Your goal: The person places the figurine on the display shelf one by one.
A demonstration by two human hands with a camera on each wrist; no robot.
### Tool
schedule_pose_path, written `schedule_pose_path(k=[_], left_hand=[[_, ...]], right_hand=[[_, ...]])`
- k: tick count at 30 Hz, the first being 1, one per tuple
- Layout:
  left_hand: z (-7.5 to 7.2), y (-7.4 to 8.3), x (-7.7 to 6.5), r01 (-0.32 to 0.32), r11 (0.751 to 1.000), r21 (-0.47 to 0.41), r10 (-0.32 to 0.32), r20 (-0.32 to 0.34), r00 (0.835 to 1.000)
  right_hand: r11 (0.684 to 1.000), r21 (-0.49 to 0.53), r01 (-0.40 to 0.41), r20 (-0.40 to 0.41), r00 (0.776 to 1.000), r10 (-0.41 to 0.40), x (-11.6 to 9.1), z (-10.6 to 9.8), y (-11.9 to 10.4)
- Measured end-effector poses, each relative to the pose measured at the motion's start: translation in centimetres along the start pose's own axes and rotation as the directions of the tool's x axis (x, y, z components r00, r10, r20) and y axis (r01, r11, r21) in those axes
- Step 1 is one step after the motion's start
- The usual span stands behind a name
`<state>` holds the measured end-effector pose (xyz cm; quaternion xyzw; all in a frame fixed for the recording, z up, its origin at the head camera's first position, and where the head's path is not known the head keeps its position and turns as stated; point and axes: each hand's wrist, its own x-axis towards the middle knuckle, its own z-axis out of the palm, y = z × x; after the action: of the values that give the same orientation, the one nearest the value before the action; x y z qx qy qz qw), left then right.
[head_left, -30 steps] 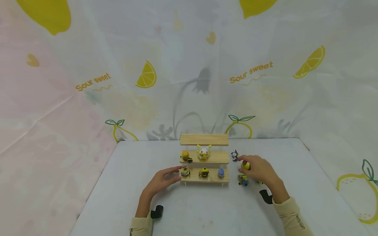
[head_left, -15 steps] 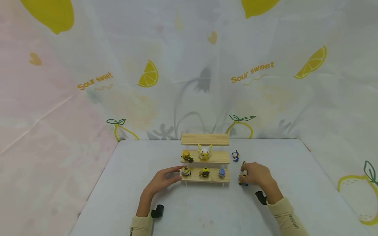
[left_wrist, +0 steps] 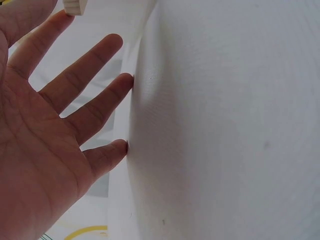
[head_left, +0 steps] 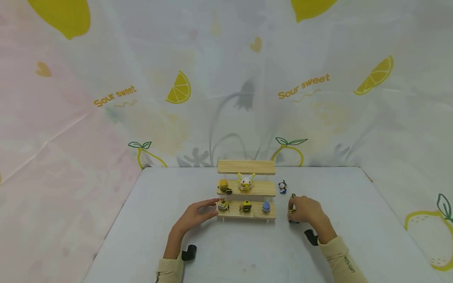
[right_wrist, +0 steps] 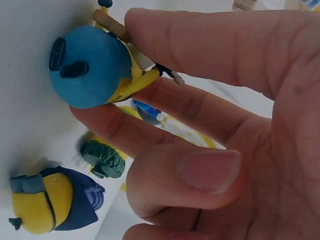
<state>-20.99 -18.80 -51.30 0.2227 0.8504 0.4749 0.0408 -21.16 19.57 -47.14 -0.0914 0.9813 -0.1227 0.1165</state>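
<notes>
My right hand (head_left: 308,210) pinches a Minion figurine (right_wrist: 92,65) on the table, right of a three-step wooden display shelf (head_left: 245,167). In the right wrist view its round blue bottom faces the camera, a yellow arm shows, and thumb and fingers lie on opposite sides of it. My left hand (head_left: 192,218) is at the shelf's left end with fingers spread. In the left wrist view a fingertip touches the wood's edge (left_wrist: 75,6). On the lowest step stand a yellow-and-white figurine (head_left: 223,204), a yellow-black one (head_left: 245,206) and a blue-topped one (head_left: 266,207).
The middle step bears an orange-yellow figurine (head_left: 224,186) and a white one with yellow ears (head_left: 245,182). A small blue-and-white figurine (head_left: 282,186) stands right of the shelf. Near my right hand lie a yellow-and-navy Minion (right_wrist: 55,200) and a dark green-topped figurine (right_wrist: 104,157).
My right hand has come forward and slightly left from above a yellow figurine, down to the Minion figurine, and its fingers have closed round it. The left hand has stayed at the shelf.
</notes>
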Motion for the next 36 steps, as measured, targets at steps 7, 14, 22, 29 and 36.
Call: schedule_pose_path(k=[7,14,22,29,36], left_hand=[[0.1,-1.9,0.4,0.018,1.0,0.023,-0.018,0.009,1.0],[-0.1,-1.9,0.3,0.024,0.999,0.028,-0.024,0.02,1.0],[0.1,-2.0,0.3,0.021,1.0,0.009,-0.021,-0.004,1.0],[-0.6,1.4,-0.3,0.033,0.999,-0.003,-0.033,0.033,0.999],[-0.7,1.8,-0.3,0.027,0.999,-0.023,-0.026,0.05,0.998]], right_hand=[[0.997,0.063,0.037,-0.03,0.999,-0.035,-0.2,0.1,0.6],[0.993,0.086,0.081,-0.091,0.993,-0.073,-1.0,-0.8,0.9],[0.985,0.127,0.116,-0.191,0.977,-0.09,-2.0,-3.0,0.5],[0.974,0.127,0.189,-0.289,0.946,-0.146,-2.3,-4.5,0.1],[0.963,0.172,0.208,-0.35,0.926,-0.138,-2.1,-4.9,-0.4]])
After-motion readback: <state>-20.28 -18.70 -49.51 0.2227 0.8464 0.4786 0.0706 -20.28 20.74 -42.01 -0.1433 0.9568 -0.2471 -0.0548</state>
